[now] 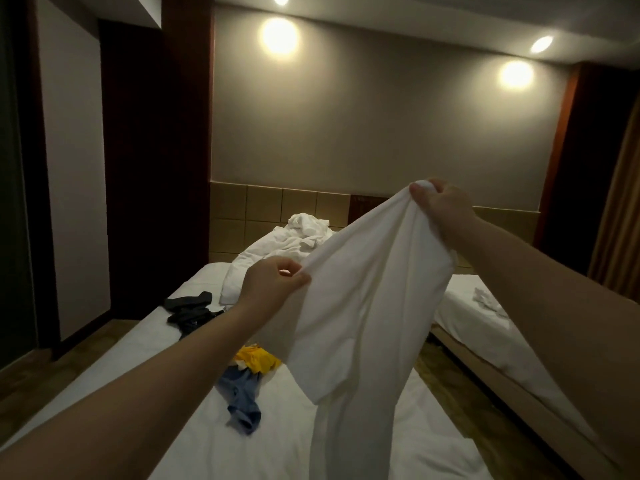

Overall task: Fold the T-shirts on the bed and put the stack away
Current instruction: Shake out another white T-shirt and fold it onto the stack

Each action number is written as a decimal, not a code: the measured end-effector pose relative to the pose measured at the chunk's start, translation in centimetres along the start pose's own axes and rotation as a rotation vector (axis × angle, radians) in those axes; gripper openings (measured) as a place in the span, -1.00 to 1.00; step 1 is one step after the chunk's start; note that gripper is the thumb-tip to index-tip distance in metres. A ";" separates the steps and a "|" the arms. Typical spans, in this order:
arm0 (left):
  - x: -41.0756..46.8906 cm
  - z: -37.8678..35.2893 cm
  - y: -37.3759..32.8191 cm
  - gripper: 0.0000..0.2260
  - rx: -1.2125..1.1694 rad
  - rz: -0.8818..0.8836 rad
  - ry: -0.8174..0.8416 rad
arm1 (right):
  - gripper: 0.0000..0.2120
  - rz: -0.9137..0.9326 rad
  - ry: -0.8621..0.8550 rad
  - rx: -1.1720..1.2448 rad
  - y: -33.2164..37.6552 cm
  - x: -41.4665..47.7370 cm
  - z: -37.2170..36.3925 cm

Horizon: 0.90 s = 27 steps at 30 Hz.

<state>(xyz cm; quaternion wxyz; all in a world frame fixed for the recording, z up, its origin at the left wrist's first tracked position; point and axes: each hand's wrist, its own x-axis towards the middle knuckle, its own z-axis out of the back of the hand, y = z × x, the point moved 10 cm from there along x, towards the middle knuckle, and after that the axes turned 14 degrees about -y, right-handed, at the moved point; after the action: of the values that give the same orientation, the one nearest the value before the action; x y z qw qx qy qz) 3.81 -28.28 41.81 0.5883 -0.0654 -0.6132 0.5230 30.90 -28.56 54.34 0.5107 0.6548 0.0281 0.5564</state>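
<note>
So the white T-shirt (367, 306) hangs in the air over the bed (277, 452), left hand (273, 285) and right hand (440, 206) each pinching its top edge. Looks light and floppy, so I'd grab it by the shoulders so it drapes flat.

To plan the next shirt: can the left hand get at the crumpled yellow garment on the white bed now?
Probably not yet: the left hand pinches the raised white T-shirt, which hangs in front of the crumpled yellow garment.
</note>
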 end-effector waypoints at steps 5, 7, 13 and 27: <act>-0.1 0.5 -1.2 -0.83 0.070 -0.123 -0.008 | -0.69 -0.022 0.027 0.023 -1.1 -0.3 0.0; -0.5 -0.1 -1.4 -0.91 0.134 -0.179 0.044 | -0.69 -0.011 0.038 0.018 -1.2 -0.4 -0.1; -1.8 -2.9 1.8 -0.91 0.143 -0.044 0.205 | -0.66 0.065 0.061 -0.049 -0.7 -0.8 -0.8; 4.8 6.0 -4.0 -0.93 -0.012 -0.111 -0.284 | -0.74 0.135 -0.208 0.057 2.5 2.0 3.4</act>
<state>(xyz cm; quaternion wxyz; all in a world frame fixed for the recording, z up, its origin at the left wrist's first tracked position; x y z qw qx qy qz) -0.26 -30.10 49.29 0.5232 0.0398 -0.6960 0.4901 32.92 -30.71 58.02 0.4537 0.7235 -0.0534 0.5175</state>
